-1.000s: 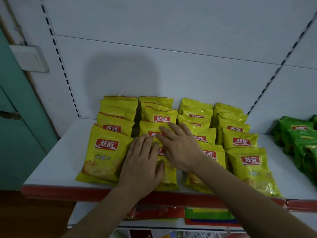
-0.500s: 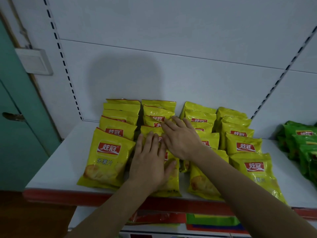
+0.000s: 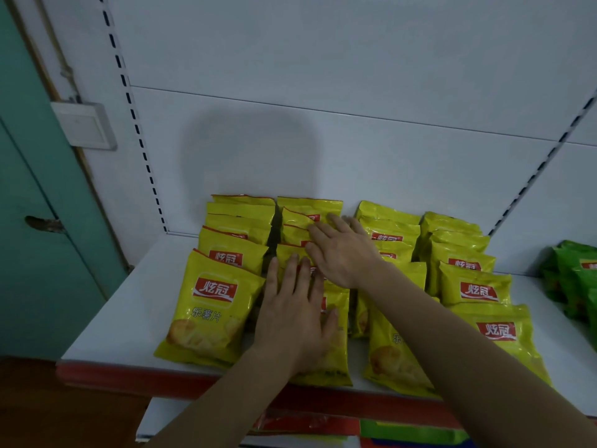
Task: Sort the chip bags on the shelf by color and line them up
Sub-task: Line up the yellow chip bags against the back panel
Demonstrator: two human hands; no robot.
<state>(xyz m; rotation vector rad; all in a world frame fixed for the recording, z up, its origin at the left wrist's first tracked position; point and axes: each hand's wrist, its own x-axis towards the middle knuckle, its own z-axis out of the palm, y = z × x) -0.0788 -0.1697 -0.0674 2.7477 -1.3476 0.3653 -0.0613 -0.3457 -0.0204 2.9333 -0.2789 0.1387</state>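
Fingers [image 3: 292, 270] flat on glossy yellow chip bags [image 3: 213, 305].

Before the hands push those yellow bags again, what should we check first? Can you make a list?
1. Left hand flat on the second row's front bag: ok.
2. Right hand flat on that row's back bags: ok.
3. Second row straight: not ok, the back bags are tilted.
4. Only yellow bags in these rows: ok.
5. Green bags kept apart at the right: ok.
6. Front bag inside the shelf edge: cannot tell.
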